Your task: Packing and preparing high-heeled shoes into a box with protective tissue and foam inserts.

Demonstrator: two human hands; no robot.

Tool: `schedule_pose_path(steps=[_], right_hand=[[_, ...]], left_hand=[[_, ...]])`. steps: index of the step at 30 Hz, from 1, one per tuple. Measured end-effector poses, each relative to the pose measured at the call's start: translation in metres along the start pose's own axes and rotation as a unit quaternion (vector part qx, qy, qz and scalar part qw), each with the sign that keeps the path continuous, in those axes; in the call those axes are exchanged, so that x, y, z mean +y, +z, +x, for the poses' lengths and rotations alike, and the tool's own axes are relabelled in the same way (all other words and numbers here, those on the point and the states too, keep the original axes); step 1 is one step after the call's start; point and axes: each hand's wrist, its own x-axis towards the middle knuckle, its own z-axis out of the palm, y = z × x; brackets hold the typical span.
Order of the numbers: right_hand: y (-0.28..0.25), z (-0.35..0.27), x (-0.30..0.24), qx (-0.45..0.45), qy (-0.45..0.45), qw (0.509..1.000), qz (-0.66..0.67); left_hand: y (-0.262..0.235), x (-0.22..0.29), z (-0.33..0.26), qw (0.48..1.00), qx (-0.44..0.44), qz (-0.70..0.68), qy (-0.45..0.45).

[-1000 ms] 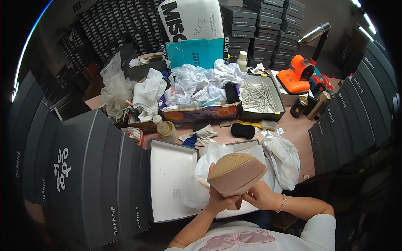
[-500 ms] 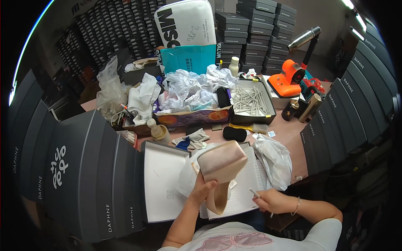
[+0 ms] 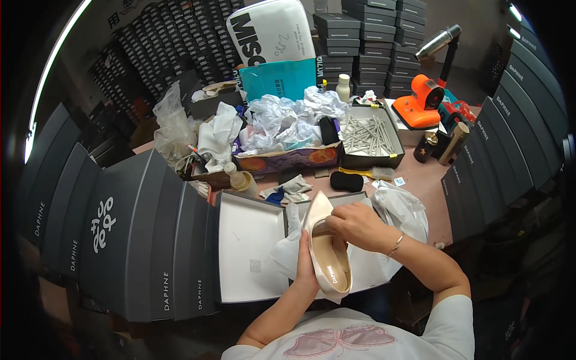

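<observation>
A pale, pointed-toe shoe (image 3: 339,264) is held upright over an open shoe box, its beige insole facing up and its toe pointing away. My left hand (image 3: 305,264) is closed round its left side. My right hand (image 3: 362,227) is bent over the opening near the toe, fingers closed and partly inside. What those fingers hold is hidden. Under the shoe lies white tissue paper (image 3: 285,253). The white inside of the box's left part (image 3: 249,240) shows beside my left forearm.
Dark shoe boxes (image 3: 135,240) stack up at left, others (image 3: 480,162) at right. Behind stand a black box of pale sticks (image 3: 369,137), a carton of crumpled paper (image 3: 282,120), an orange device (image 3: 418,105) and a pump bottle (image 3: 240,180). A black sponge (image 3: 347,182) lies nearer.
The shoe has been turned from sole-up to opening-up, still in my left hand. My right hand, which held a pale stick, has moved up to the shoe's opening; the stick is out of sight.
</observation>
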Motion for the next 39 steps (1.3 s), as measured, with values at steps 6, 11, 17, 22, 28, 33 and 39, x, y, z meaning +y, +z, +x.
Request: schedule_pose_path(steps=[6, 11, 17, 22, 28, 33, 39], right_hand=[[0.029, -0.024, -0.025, 0.023, -0.023, 0.995, -0.096], [0.044, -0.043, -0.031, 0.021, 0.019, 0.992, -0.124], [0.042, -0.065, -0.042, 0.117, 0.123, 0.981, 0.093], [0.076, -0.084, 0.01, 0.061, 0.274, 0.96, -0.006], [0.11, -0.072, -0.008, 0.058, 0.3, 0.944, 0.124], [0.056, -0.039, -0.058, -0.102, 0.259, 0.959, 0.055], [0.039, -0.075, -0.06, 0.065, 0.298, 0.892, 0.335]], left_hand=[[0.002, -0.023, -0.025, 0.997, 0.058, 0.038, 0.014], [0.005, -0.035, -0.033, 0.991, 0.104, 0.077, 0.026], [-0.028, -0.018, -0.019, 0.994, 0.081, 0.058, 0.05], [-0.034, -0.003, -0.02, 0.999, 0.041, 0.027, -0.005], [-0.045, 0.001, -0.028, 0.999, 0.016, 0.049, 0.015], [-0.033, -0.028, -0.025, 0.993, 0.074, 0.086, 0.018], [-0.04, -0.029, -0.029, 0.994, 0.067, 0.086, 0.028]])
